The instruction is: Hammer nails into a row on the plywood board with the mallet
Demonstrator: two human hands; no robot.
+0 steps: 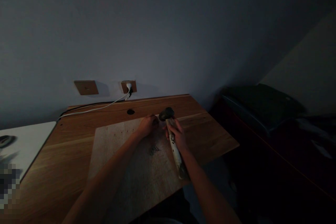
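My right hand (179, 135) is wrapped round the pale, worn handle of a hammer (173, 143), close below its dark head. The hammer head is just right of my left hand (148, 125), near the far edge of a pale wooden board (139, 178). The fingers of my left hand are curled together over the board; whatever they pinch is too dark and small to make out. A small pile of nails (153, 149) lies on the board between my forearms. Several small dark dots form a row on the board to the left of my left hand.
The board rests on a wooden table (60, 154) against a grey wall. A wall socket (128, 86) has a white plug, with white and black cables (91, 110) running left. At the left is a white surface (31, 136). Dark bedding or cushions (262, 105) lie at the right.
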